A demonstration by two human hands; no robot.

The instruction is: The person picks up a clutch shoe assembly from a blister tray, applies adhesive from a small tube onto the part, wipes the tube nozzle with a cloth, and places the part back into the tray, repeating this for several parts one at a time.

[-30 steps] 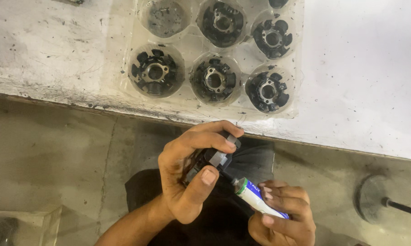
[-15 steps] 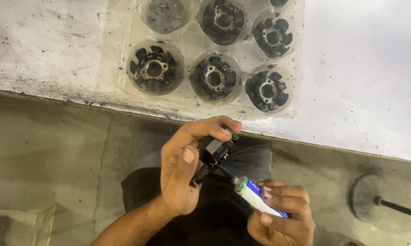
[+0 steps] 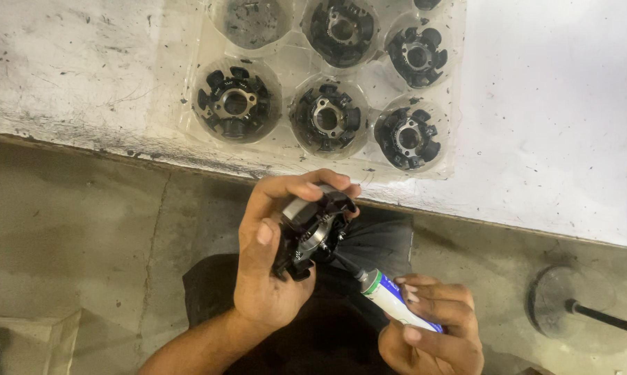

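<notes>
Below the white bench edge, your left hand point(image 3: 268, 267) grips a round black ring-shaped metal part point(image 3: 312, 235). Your right hand point(image 3: 431, 333) is closed around a small white tube with a green collar point(image 3: 395, 301), its dark nozzle touching the part.

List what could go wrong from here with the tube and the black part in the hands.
1. The left hand pinches the black round toothed part by its edges over the concrete floor, clear of the white table; a slip would likely drop it.
2. The dark nozzle of the white tube with a green collar in the right hand sits right at the part; too hard a squeeze could smear excess over it.
</notes>
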